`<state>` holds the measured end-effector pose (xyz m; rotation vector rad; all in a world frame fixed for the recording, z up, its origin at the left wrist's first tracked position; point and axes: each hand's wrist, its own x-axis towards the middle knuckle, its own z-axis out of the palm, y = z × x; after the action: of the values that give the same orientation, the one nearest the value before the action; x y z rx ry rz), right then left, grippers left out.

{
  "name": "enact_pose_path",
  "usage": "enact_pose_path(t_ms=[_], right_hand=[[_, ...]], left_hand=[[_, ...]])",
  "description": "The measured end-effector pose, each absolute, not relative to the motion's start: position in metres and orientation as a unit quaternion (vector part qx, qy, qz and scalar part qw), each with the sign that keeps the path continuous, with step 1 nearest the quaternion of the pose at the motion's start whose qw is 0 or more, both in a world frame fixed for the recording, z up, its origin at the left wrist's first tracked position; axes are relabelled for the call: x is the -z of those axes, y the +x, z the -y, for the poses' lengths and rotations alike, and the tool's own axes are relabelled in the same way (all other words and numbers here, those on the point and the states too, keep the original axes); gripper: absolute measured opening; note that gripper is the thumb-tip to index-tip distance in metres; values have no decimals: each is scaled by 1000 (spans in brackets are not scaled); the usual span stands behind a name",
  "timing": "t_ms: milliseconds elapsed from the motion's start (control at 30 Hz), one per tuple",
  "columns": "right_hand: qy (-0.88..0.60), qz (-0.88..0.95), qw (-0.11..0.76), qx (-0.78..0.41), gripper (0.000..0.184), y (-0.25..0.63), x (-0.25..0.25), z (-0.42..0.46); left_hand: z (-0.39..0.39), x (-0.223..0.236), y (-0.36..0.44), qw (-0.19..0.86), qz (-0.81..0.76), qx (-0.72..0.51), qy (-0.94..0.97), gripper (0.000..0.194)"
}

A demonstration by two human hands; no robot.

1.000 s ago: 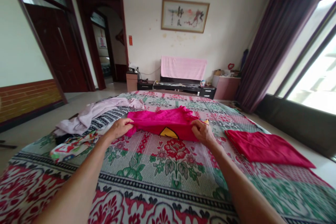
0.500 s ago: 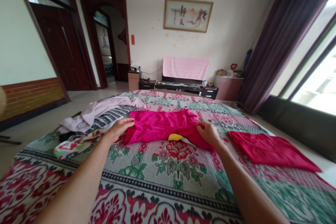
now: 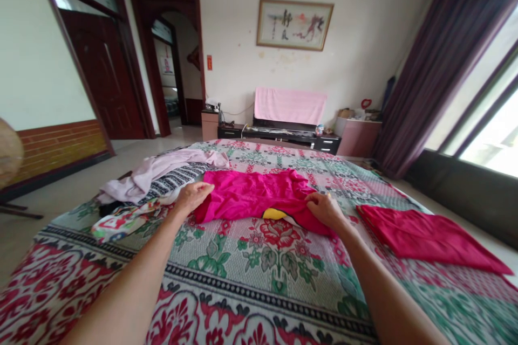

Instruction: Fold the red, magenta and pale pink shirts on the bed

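A bright pink garment (image 3: 253,194) with a yellow patch lies spread across the middle of a floral bedspread (image 3: 259,269). My left hand (image 3: 193,195) is closed on the garment's left edge. At the garment's right front corner my right hand (image 3: 324,209) pinches the cloth, fingers curled. Both arms reach forward over the bed.
A folded red cloth (image 3: 424,234) lies on the bed at the right. A heap of clothes (image 3: 149,183), lilac, striped and patterned, sits at the left. Beyond the bed stand a low dark cabinet (image 3: 279,137) with a pink towel (image 3: 289,105), a doorway and purple curtains (image 3: 429,64).
The garment has been laid down flatter and a little nearer; both hands moved slightly toward me and keep hold of its edges. The view shifted a little to the left.
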<state>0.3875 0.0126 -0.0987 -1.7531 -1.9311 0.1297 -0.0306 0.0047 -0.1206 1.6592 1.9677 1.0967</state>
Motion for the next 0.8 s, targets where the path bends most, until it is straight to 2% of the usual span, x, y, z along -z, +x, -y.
enact_pose_path(t_ms=[167, 367, 500, 633, 800], right_hand=[[-649, 717, 252, -41, 25, 388, 99, -12], [-660, 711, 239, -26, 24, 388, 103, -13], [-656, 716, 234, -36, 23, 388, 106, -13], [-664, 711, 230, -37, 24, 389, 105, -13], [-660, 702, 264, -33, 25, 390, 104, -13]], left_hand=[[-10, 131, -20, 219, -655, -434, 579, 43], [9, 112, -24, 442, -524, -513, 516, 59], [18, 101, -28, 500, -486, -534, 479, 65], [14, 103, -30, 441, -530, -513, 512, 58], [4, 112, -35, 206, -659, -416, 591, 36]])
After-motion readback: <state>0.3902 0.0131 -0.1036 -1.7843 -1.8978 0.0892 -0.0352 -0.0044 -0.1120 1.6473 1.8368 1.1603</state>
